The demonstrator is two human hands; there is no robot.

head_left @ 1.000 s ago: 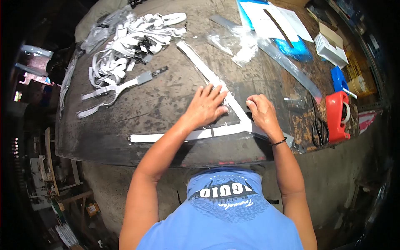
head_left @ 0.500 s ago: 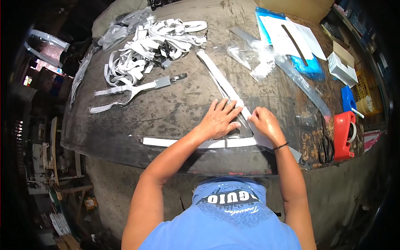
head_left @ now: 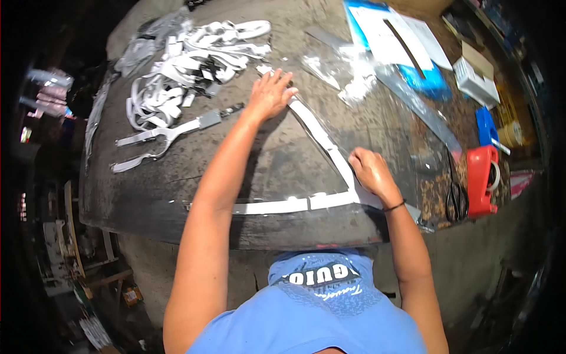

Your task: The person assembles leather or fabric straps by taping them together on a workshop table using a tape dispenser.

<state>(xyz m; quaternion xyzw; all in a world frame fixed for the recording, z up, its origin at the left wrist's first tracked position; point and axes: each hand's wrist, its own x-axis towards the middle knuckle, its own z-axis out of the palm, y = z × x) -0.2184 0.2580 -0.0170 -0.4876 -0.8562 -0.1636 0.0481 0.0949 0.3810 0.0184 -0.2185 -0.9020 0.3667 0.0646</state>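
A white strap set, which looks like suspenders (head_left: 321, 134), lies in a V on the table, with clear plastic along its edges. One leg runs away from me; the other white strap (head_left: 271, 207) runs left along the near edge. My left hand (head_left: 271, 97) rests over the far end of the long leg, fingers stretched out, hiding part of it. Beside the same leg, near where the two meet, my right hand (head_left: 371, 172) is closed with curled fingers; what it pinches, if anything, is hidden. A grey end piece (head_left: 413, 212) shows past my right wrist.
A pile of white straps (head_left: 194, 65) sits at the far left, with another strap set (head_left: 165, 138) nearer. On the right are clear plastic sleeves (head_left: 413, 100), papers (head_left: 401, 44), a small white box (head_left: 476, 82), scissors (head_left: 456, 200) and a red tape dispenser (head_left: 482, 180).
My left hand has slid away from me along the strap, from near the right hand to the far end. The right hand stays near the join. The whole view has shifted slightly.
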